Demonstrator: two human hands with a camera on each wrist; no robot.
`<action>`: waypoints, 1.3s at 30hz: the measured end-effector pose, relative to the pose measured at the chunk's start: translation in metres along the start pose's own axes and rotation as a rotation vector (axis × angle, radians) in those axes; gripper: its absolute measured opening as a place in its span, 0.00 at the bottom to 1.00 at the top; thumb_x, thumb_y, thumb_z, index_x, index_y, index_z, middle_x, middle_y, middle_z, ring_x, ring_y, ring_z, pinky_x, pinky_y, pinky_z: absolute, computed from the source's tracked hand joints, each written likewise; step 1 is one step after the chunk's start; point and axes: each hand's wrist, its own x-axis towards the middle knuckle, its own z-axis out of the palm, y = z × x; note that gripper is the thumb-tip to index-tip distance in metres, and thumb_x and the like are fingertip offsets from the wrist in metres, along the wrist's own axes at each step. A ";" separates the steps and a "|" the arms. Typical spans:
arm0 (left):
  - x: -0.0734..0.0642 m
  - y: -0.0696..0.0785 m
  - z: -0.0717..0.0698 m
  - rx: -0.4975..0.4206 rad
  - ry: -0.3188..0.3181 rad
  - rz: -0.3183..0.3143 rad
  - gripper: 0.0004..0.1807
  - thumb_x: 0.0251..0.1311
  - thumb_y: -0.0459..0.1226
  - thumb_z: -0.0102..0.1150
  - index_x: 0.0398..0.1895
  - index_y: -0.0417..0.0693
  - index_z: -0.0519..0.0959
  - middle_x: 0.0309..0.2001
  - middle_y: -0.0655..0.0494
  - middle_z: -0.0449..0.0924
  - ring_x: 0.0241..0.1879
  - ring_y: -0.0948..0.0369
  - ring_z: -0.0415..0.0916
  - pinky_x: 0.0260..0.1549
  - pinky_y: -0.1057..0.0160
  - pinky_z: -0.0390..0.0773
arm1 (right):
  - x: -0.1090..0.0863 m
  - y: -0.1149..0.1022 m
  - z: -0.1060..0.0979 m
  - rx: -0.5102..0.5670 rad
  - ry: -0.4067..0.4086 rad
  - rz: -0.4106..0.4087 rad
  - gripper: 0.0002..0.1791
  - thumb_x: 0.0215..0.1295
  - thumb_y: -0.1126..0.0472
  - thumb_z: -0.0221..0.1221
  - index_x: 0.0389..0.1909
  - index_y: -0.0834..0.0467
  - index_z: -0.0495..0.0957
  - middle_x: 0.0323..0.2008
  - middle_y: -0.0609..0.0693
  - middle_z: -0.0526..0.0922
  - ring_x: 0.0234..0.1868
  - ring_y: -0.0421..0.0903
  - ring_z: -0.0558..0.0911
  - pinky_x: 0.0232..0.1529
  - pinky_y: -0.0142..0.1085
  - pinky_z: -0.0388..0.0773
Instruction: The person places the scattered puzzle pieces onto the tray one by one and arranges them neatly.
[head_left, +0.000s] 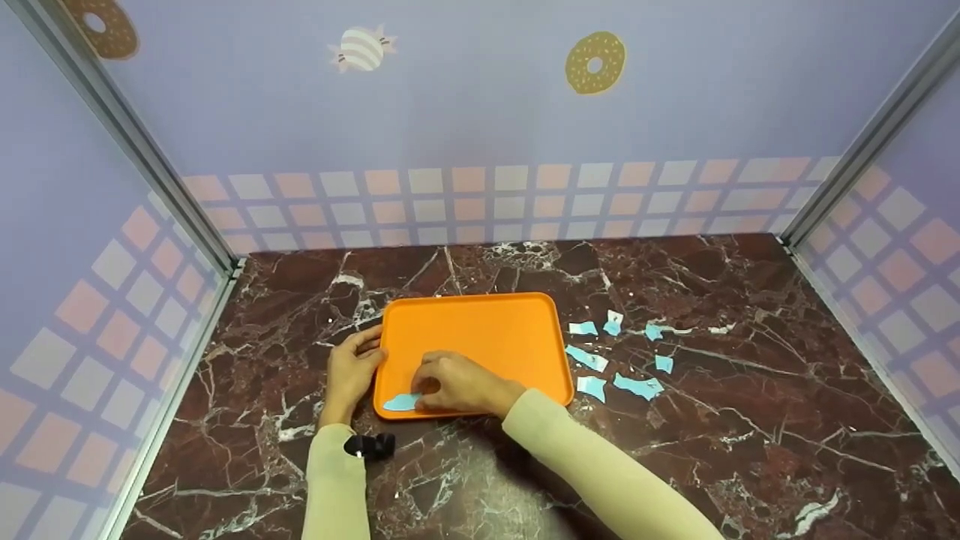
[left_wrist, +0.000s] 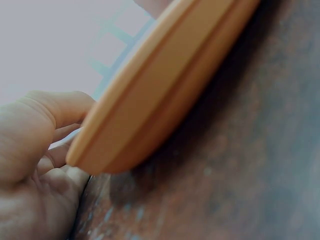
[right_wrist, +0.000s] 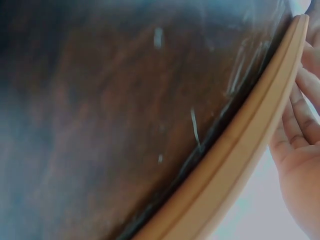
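Observation:
An orange rectangular tray lies on the dark marbled tabletop. My left hand grips its left edge, the thumb over the rim; in the left wrist view the other fingers curl beside the tray's corner. Over the tray's front left part, my right hand has its fingers bent and pinches a torn light blue paper piece near the corner. Part of that piece is hidden by the fingers. From the right wrist view I see the tray's side wall and the right hand above it, but not the paper.
Several torn blue and white paper pieces lie scattered on the table right of the tray. A small black device is strapped at the left wrist. Patterned panels wall the table at the back and both sides.

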 end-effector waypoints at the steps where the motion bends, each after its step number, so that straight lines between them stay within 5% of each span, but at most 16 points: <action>1: 0.000 0.000 -0.001 0.004 0.000 0.001 0.23 0.65 0.21 0.63 0.64 0.32 0.81 0.57 0.34 0.82 0.56 0.42 0.83 0.46 0.74 0.80 | -0.001 0.000 -0.002 0.001 0.006 -0.003 0.11 0.66 0.58 0.74 0.45 0.59 0.90 0.42 0.49 0.85 0.43 0.43 0.81 0.52 0.29 0.77; 15: 0.000 0.000 0.000 -0.008 0.007 0.023 0.23 0.64 0.21 0.63 0.64 0.30 0.82 0.56 0.34 0.83 0.55 0.42 0.83 0.45 0.75 0.80 | -0.027 0.005 -0.035 0.038 0.086 -0.004 0.12 0.69 0.61 0.72 0.48 0.63 0.89 0.43 0.52 0.86 0.44 0.47 0.85 0.51 0.31 0.82; 39: 0.000 -0.002 -0.001 -0.026 -0.001 0.027 0.23 0.64 0.21 0.62 0.63 0.29 0.81 0.56 0.34 0.82 0.55 0.42 0.83 0.45 0.75 0.80 | -0.116 0.054 -0.092 0.070 0.299 0.101 0.14 0.66 0.64 0.73 0.49 0.67 0.87 0.46 0.57 0.87 0.44 0.58 0.86 0.48 0.47 0.86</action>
